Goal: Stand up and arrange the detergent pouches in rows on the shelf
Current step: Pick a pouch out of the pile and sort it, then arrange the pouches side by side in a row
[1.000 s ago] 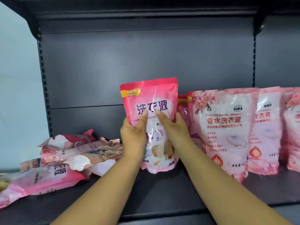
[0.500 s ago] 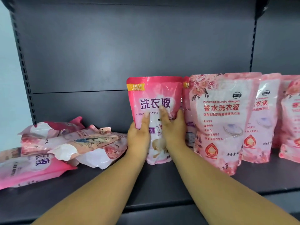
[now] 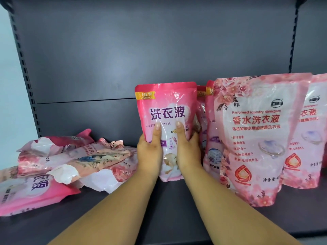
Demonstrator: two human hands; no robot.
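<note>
Two hands meet on one upright pouch (image 3: 166,121) at the centre of our view. Our left hand (image 3: 149,156) grips its left edge, thumb laid up the front, and our right hand (image 3: 188,152) grips the right edge the same way, with the fingers of both curled round behind. The pouch is bright pink, bears a yellow "NEW" corner flag, and stands on its base on the dark shelf (image 3: 159,218).

At three o'clock from it, just beside our right hand, a row of standing pouches begins: two narrow ones (image 3: 208,138) partly hidden, then a large floral pouch (image 3: 253,138) in front of them, then another floral pouch (image 3: 302,138) cut off by the right edge. Whether the held pouch touches its neighbour we cannot tell.

At nine o'clock, well apart from the held pouch, a heap of flat pouches (image 3: 74,156) lies overlapped and crumpled, and one pink pouch (image 3: 33,193) lies face up at eight o'clock, nearest us.
</note>
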